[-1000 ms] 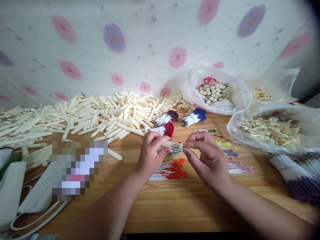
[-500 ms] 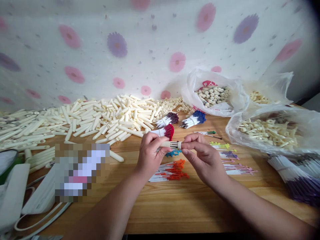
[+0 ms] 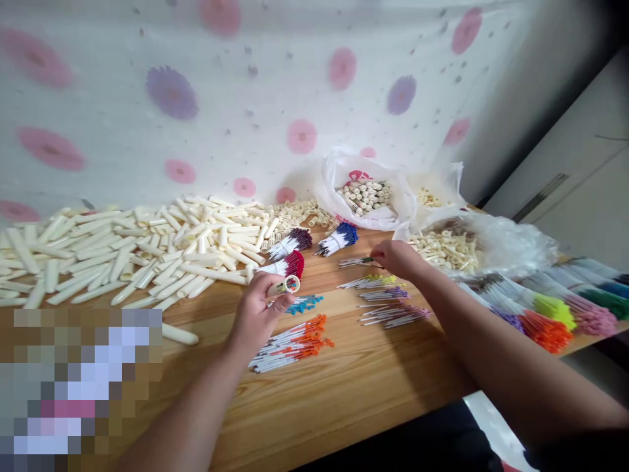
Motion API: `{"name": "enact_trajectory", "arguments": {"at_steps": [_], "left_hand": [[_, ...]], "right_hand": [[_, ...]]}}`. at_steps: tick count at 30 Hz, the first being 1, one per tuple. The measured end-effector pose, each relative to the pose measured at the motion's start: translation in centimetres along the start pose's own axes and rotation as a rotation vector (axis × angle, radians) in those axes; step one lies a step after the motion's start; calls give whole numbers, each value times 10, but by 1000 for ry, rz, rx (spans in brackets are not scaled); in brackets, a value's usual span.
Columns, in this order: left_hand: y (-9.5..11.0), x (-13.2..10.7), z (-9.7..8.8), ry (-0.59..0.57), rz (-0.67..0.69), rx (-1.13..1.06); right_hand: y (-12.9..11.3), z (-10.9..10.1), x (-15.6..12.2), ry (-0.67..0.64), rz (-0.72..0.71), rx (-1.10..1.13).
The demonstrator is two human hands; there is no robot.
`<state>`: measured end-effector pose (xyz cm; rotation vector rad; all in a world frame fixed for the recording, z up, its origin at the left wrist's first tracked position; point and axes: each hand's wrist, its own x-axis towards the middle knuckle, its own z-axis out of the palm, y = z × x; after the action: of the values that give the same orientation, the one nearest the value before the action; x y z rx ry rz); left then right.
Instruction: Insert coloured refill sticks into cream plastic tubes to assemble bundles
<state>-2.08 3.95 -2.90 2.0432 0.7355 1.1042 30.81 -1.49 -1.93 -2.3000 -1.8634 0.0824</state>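
Barrel [image 3: 285, 288] in grip, the left hand [image 3: 256, 318] curls closed around it, the hollow end facing the camera with coloured tips inside. Right of the barrel, the right hand [image 3: 397, 258] bends over green refills [image 3: 352, 262]; its fingertips are hidden, so how widely they part and whether they pinch one can't be made out. Just right of and nearer than the barrel lie cyan refills [image 3: 305, 305], then orange refills [image 3: 295, 344]. Farther right of it are pink refills [image 3: 394, 316]. Just beyond it sits a red bundle [image 3: 285, 265]; left of it, a heap of tubes [image 3: 142, 252] covers the tabletop [image 3: 304, 413].
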Motion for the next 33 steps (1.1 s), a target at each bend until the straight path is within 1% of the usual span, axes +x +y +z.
{"name": "enact_trajectory", "arguments": {"at_steps": [3, 7, 12, 16, 18, 24, 27, 29, 31, 33], "left_hand": [[0, 0, 2, -12, -42, -17], [-2, 0, 2, -51, -44, -37], [-2, 1, 2, -45, -41, -26], [-3, 1, 2, -47, -35, -12], [-3, 1, 2, -50, -26, -7], [-6, 0, 2, -71, -24, -15], [-6, 0, 3, -72, -48, -30], [-4, 0, 3, -72, -85, -44], [-2, 0, 3, -71, -131, -52], [2, -1, 3, -57, -176, -64]], "right_hand": [[3, 14, 3, -31, 14, -51], [-2, 20, 9, -19, -18, -80], [-10, 14, 14, 9, -87, -66], [-20, 3, 4, 81, -183, 9], [-22, 2, 1, 98, -221, 21], [-9, 15, 11, -13, -225, -137], [-7, 7, 11, -7, -229, -203], [-13, -4, 5, 24, -245, -226], [-28, -16, -5, 53, -276, -232], [-50, -24, -17, 69, -352, -189]]}}
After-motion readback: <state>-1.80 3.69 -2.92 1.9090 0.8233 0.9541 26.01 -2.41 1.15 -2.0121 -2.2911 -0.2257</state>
